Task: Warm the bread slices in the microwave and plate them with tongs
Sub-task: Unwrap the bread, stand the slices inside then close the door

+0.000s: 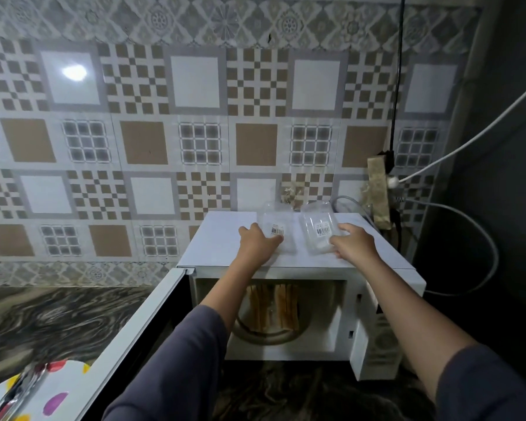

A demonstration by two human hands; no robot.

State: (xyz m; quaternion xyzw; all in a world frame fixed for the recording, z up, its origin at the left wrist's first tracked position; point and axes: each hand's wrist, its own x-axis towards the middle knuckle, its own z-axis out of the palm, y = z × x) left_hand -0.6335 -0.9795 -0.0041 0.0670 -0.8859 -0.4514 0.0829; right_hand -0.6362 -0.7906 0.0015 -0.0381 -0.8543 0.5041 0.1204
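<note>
While bread slices [286,308] sit in open microwave [225,241], below both hands, my L hand [258,243] rests loose-fingered on L clear tub [283,226] atop it; R hand [354,243] likewise touches R clear tub [318,235].

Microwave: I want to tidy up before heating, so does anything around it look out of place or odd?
Two clear plastic trays lie on top of the microwave, an unusual place to leave them. Behind it, the power strip hangs slightly tilted against the wall and looks wrapped in tape.
</note>
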